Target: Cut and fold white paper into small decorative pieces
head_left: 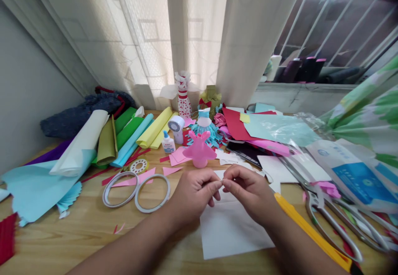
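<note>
My left hand [199, 190] and my right hand [245, 186] meet over a white sheet of paper [230, 233], fingertips pinched together. Between them is something small and pale, too small to name. Just beyond my hands a pink paper figure [200, 152], shaped like a little dress, stands upright. Pink paper pieces [178, 155] lie beside it, close to a glue bottle [168, 143] with a blue cap. Left of my left hand rest two rolls of tape [152, 193], [120, 189].
Rolled coloured papers [126, 142] fill the left side. Large metal scissors [315, 200] and a yellow cutter [311, 229] lie at the right. A small white fan [176, 127], a blue fringed paper dress [205, 127] and a phone [244, 154] are farther back.
</note>
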Tool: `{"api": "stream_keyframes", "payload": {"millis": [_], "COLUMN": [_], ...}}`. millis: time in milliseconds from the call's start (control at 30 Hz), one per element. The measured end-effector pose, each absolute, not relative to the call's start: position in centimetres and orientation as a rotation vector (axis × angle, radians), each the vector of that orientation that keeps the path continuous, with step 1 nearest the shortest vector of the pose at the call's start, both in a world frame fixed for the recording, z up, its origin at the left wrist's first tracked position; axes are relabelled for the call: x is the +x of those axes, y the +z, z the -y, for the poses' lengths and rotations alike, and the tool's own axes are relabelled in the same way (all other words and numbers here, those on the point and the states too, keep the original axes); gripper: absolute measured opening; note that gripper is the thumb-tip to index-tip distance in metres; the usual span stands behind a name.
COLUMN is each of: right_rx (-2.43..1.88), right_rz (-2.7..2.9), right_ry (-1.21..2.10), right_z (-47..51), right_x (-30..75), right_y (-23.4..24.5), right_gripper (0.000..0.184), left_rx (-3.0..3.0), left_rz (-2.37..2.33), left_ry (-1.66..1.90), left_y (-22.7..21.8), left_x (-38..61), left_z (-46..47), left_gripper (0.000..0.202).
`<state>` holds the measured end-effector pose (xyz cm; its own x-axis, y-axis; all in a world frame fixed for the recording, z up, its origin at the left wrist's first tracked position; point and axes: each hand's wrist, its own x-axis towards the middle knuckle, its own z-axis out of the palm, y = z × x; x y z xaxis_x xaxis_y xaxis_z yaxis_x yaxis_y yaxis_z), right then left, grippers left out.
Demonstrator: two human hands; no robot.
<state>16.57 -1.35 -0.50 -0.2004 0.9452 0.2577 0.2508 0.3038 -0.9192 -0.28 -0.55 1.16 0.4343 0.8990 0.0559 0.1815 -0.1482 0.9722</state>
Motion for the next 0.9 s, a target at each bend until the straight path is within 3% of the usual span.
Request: {"api": "stream_keyframes", "payload": {"millis": [600,900], "right_rx": [-1.071,-1.051], "right_rz": [1.89,1.938], "right_ry": [0.555,0.543], "right_z": [1.78,1.94], "right_x": [16.34,16.55], "right_y": [0.32,0.48], "right_gripper": [0.014,0.015], "left_rx": [1.791,1.825], "left_rz": [-1.012,-0.985], "left_ry": [0.876,0.854], "left_y": [0.87,0.93], "left_x": [-0.11,-0.22], "left_z": [0.62,0.64], "left_gripper": [0.014,0.013]}}
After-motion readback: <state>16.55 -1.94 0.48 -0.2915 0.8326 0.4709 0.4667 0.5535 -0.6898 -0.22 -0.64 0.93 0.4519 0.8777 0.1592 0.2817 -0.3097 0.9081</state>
